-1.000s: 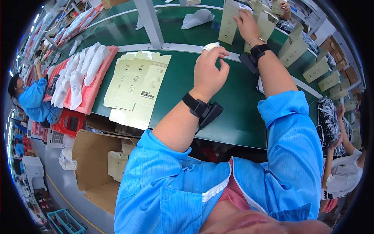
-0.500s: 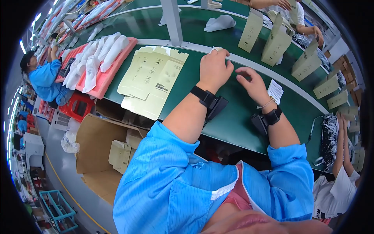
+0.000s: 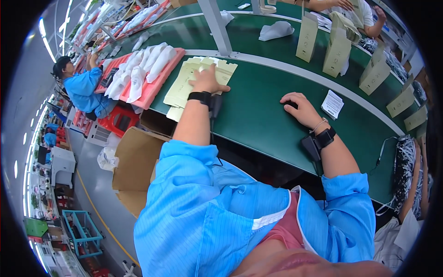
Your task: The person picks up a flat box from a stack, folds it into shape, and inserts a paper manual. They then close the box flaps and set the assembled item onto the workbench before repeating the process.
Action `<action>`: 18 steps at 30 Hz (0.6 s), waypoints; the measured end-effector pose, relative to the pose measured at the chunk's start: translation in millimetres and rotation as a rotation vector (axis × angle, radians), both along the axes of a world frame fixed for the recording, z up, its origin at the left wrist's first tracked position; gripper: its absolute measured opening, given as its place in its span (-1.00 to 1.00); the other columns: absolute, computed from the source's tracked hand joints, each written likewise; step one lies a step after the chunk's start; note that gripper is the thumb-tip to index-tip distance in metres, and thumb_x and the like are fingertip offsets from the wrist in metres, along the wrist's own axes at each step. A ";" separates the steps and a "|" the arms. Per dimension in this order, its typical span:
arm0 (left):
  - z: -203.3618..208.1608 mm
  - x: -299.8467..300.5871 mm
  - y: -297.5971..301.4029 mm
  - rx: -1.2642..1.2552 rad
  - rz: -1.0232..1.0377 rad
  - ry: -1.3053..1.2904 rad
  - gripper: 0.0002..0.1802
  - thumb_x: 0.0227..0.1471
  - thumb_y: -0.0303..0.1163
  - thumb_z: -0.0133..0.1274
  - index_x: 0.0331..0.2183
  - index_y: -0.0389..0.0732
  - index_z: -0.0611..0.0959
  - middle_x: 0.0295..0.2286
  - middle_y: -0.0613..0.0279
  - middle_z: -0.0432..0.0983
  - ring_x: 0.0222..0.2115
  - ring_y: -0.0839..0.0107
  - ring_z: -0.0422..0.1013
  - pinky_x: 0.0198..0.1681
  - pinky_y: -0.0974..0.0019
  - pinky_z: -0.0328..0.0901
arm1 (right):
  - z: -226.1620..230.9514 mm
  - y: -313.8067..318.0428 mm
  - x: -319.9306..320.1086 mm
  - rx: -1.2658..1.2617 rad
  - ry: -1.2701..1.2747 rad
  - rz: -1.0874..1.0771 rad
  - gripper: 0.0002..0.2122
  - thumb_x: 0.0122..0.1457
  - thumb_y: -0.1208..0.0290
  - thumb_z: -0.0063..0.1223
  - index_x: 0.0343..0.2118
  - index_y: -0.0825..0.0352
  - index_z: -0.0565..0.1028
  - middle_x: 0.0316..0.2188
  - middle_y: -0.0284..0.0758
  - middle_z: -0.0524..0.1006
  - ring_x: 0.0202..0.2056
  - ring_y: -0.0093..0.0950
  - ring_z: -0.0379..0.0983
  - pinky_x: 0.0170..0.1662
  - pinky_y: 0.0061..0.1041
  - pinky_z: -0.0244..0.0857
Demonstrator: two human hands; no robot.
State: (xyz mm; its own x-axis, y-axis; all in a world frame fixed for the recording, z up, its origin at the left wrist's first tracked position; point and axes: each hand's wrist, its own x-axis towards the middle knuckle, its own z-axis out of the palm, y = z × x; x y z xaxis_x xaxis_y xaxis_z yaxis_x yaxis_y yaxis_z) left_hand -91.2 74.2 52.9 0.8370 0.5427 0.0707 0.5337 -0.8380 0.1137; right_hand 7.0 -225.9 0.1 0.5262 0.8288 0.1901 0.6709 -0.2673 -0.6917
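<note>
Whereas half a second ago both hands were drawn together over the middle of the green work surface point(image 3: 258, 115), working at a small white piece, the left hand point(image 3: 207, 81) has now swung out to the left and lies flat, fingers spread and palm down, on the stack of pale yellow flat cartons point(image 3: 184, 83). Nothing is pinched between its fingers; it presses on the top sheet only. The stack lies at the left part of the bench, just beside the pink tray point(image 3: 157, 78) that carries a row of white moulded pieces point(image 3: 138, 74).

The right hand point(image 3: 302, 108) rests on the green surface, well apart from the stack, knuckles up and fingers curled down onto the mat. Whether it covers a small item cannot be told from this view. A white printed slip point(image 3: 332, 104) lies just beside it, toward the far rail.

Judged from this change, the handling of the small white piece is finished and the work in hand has passed to the carton stack: the left hand is placed as for drawing off the top flat carton.

Farther out, upright beige boxes point(image 3: 337, 55) stand along the far lane of the line, with crumpled white wrapping point(image 3: 277, 31) near them. An open brown cardboard box point(image 3: 134, 161) stands on the floor below the bench edge. A co-worker in a blue smock point(image 3: 83, 90) is seated at the next station to the left.
</note>
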 end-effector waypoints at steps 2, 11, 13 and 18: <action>-6.1 -9.6 26.2 -0.128 0.116 0.123 0.17 -0.53 0.09 0.34 0.14 0.00 0.16 -0.05 0.03 0.33 0.08 0.06 0.14 0.06 -0.02 0.12 | -3.0 2.6 -2.0 0.014 0.006 0.012 -0.82 0.04 0.49 0.01 -0.25 0.28 0.46 -0.17 -0.33 0.41 -0.04 -0.38 0.24 0.05 -0.45 0.13; 3.3 -8.9 24.3 -0.066 0.014 0.068 0.19 -0.52 0.02 0.32 0.16 0.03 0.09 -0.09 -0.06 0.35 0.02 0.00 0.20 0.02 -0.02 0.17 | -3.3 0.7 -4.0 0.058 -0.025 0.015 -0.84 0.04 0.48 0.01 -0.29 0.30 0.47 -0.20 -0.32 0.43 -0.04 -0.33 0.23 0.07 -0.43 0.11; 16.6 -10.2 15.0 -0.163 -0.176 -0.220 0.19 -0.55 -0.04 0.31 0.15 0.02 0.09 -0.13 -0.09 0.36 -0.02 -0.03 0.22 0.00 0.00 0.17 | -1.0 1.6 -4.9 0.062 -0.021 0.012 -0.85 0.04 0.48 0.00 -0.29 0.30 0.47 -0.20 -0.32 0.43 -0.03 -0.33 0.23 0.07 -0.43 0.11; 57.3 3.4 -54.4 0.064 -0.533 -0.791 0.11 -0.50 -0.26 0.29 0.13 -0.04 0.09 -0.10 -0.13 0.32 -0.09 -0.10 0.24 -0.02 0.03 0.17 | 6.3 -0.7 -5.7 0.060 0.060 -0.033 -0.72 0.05 0.41 0.04 -0.14 0.26 0.42 -0.08 -0.33 0.36 0.01 -0.39 0.21 0.10 -0.42 0.08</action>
State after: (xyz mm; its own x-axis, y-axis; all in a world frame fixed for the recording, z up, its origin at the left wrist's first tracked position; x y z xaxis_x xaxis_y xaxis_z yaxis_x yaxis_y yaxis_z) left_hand -87.9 19.9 110.2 0.6699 0.0790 0.7382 -0.1318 -0.9659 0.2231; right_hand 1.3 -226.6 6.4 0.5648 0.7990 0.2062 0.6194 -0.2454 -0.7457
